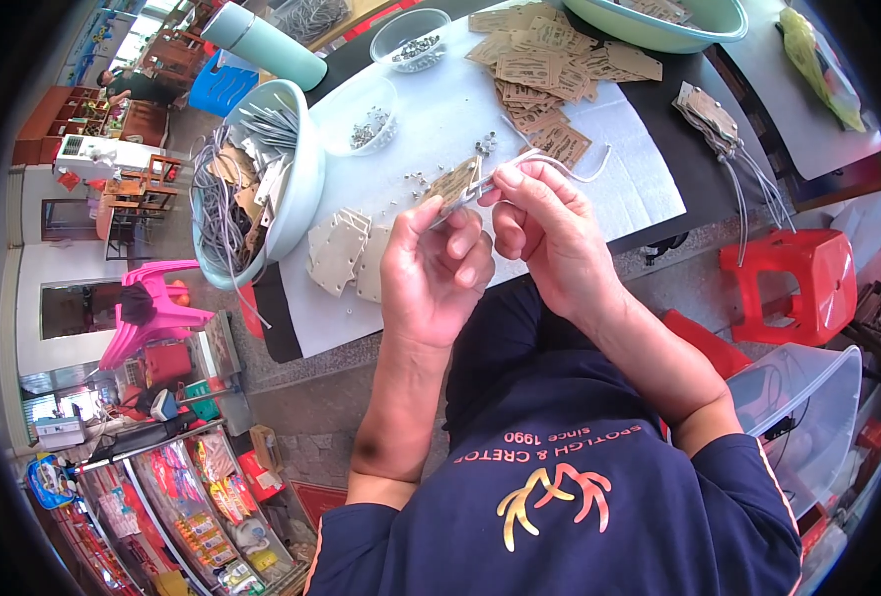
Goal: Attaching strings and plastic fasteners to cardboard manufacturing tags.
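Above the near part of the table, my left hand (pixel 431 273) pinches a brown cardboard tag (pixel 454 183) between thumb and fingers. Close against it, my right hand (pixel 552 221) grips a pale cord (pixel 587 180), whose loose end curls over the table to the right. The fingertips nearly meet at the tag's end, so whether the cord passes through it is hidden. Just beyond the hands lie small metal fittings (pixel 486 143). Beside my left hand rest several grey-beige tags (pixel 339 250), plain side up. Printed brown tags (pixel 535 68) are heaped at the far side.
At left, a pale green basin (pixel 306 179) holds cords and tags. Two clear bowls, a farther one (pixel 439 24) and a nearer one (pixel 391 131), contain metal fittings. A teal bottle (pixel 267 48) lies far left. Corded tags (pixel 711 115) hang over the right edge, near a red stool (pixel 798 283).
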`<move>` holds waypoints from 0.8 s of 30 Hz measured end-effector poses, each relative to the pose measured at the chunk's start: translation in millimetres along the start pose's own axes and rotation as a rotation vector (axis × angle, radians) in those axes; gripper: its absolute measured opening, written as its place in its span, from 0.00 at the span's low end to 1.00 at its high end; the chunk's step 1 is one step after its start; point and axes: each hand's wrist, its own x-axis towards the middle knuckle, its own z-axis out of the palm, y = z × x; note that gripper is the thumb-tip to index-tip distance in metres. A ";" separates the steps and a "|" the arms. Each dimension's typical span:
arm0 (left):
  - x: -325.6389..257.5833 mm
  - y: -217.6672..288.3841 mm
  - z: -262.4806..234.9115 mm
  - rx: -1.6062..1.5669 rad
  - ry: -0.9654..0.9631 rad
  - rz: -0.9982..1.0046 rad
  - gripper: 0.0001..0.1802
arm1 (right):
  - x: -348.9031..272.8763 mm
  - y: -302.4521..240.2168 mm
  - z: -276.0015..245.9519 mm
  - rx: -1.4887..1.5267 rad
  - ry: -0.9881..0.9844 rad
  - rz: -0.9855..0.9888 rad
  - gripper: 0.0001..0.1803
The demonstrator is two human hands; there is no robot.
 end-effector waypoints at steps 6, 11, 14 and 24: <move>1.0 -0.6 3.5 -0.023 -0.024 -0.027 0.18 | 0.4 -0.1 -6.9 -0.021 -0.057 -0.010 0.10; 1.3 0.1 2.3 -0.019 -0.048 -0.042 0.22 | 0.0 -1.8 -5.1 -0.027 -0.064 -0.017 0.10; 0.2 -0.6 3.4 -0.017 -0.042 -0.043 0.22 | -0.8 -3.5 -4.0 -0.029 -0.081 -0.024 0.10; -2.4 0.5 7.6 0.042 -0.045 0.014 0.19 | -3.1 -2.5 -4.5 0.020 -0.178 -0.090 0.07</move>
